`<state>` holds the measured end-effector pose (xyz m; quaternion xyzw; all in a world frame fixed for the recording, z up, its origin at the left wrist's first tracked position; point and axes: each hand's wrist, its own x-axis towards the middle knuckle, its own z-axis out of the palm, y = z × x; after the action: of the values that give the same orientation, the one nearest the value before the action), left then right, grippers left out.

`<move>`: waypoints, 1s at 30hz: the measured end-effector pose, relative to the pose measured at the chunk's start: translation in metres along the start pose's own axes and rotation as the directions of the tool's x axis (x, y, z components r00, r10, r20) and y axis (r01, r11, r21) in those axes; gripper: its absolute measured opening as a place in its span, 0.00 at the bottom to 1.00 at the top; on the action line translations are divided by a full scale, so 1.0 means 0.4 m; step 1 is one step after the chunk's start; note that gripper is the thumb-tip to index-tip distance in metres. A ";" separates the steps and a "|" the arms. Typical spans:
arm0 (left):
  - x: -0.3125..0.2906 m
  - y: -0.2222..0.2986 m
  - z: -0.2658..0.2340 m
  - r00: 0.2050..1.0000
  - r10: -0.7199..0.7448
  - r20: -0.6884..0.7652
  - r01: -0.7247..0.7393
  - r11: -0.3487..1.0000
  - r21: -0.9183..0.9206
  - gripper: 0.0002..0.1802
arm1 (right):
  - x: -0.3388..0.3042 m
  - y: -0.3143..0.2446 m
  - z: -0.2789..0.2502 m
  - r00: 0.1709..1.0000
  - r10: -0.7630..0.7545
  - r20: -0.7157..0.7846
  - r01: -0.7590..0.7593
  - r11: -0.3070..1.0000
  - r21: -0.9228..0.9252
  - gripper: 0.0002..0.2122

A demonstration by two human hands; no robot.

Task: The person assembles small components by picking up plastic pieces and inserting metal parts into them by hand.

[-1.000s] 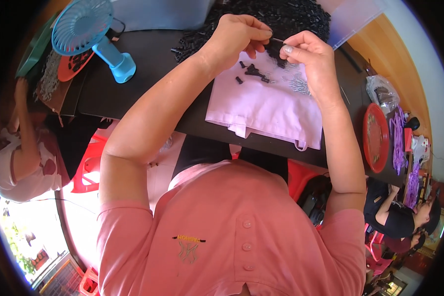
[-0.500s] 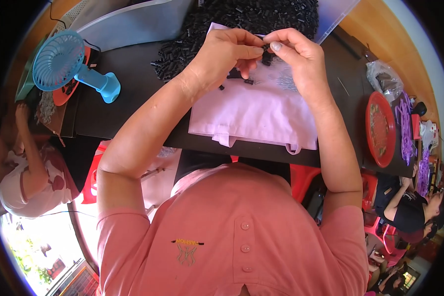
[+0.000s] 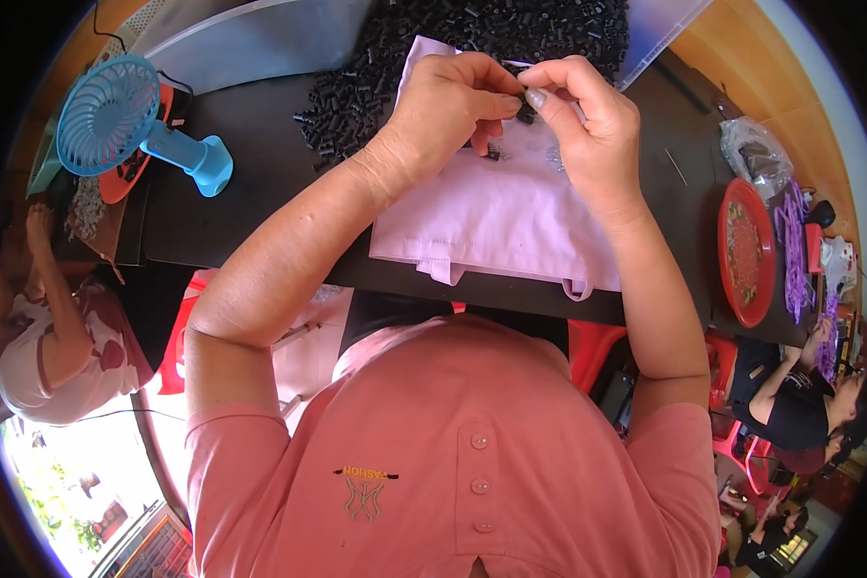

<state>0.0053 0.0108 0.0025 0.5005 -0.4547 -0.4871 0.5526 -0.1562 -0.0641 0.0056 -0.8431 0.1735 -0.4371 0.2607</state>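
Observation:
My left hand [image 3: 456, 94] and my right hand [image 3: 586, 120] meet over a pink cloth [image 3: 511, 217] laid on the dark table. Thumb and forefinger of each hand are pinched, with the tips almost touching. Between them is a small black piece [image 3: 526, 112], partly covered by the fingers; its exact shape is hard to make out. Just beyond the hands lies a large heap of small black tube-shaped parts [image 3: 347, 111]. Some small silvery bits [image 3: 555, 154] show on the cloth beside my right hand.
A blue handheld fan [image 3: 178, 159] stands at the left, near a translucent bin [image 3: 250, 48]. To the right are a red tray [image 3: 767, 255] with small bits, a clear plastic bag [image 3: 753, 154] and purple cords [image 3: 793, 250]. Other people sit at left and right.
Both hands stay pinched together and have shifted only slightly. Fewer black pieces show on the cloth beneath my left hand. The person at right has moved an arm.

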 end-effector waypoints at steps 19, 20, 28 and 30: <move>-0.007 0.005 0.005 0.999 0.009 -0.031 -0.009 1.000 0.001 0.08 | -0.008 -0.004 -0.006 0.968 0.249 -0.009 -0.247 0.963 0.109 0.04; -0.007 0.004 0.005 1.000 -0.005 -0.028 0.005 1.000 -0.005 0.08 | -0.009 -0.004 -0.003 0.988 0.151 -0.040 -0.151 0.989 0.011 0.04; -0.007 -0.010 0.017 0.991 0.083 -0.107 -0.071 0.992 0.107 0.06 | -0.017 -0.006 0.026 0.984 0.141 -0.110 -0.141 0.990 0.006 0.02; -0.008 -0.012 0.018 0.989 0.098 -0.115 -0.087 0.991 0.100 0.06 | -0.019 -0.004 0.027 0.960 0.267 -0.086 -0.256 0.959 0.126 0.02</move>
<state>-0.0025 0.0130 -0.0018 0.5329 -0.4663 -0.4080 0.5763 -0.1513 -0.0555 -0.0036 -0.7731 0.2716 -0.4505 0.3545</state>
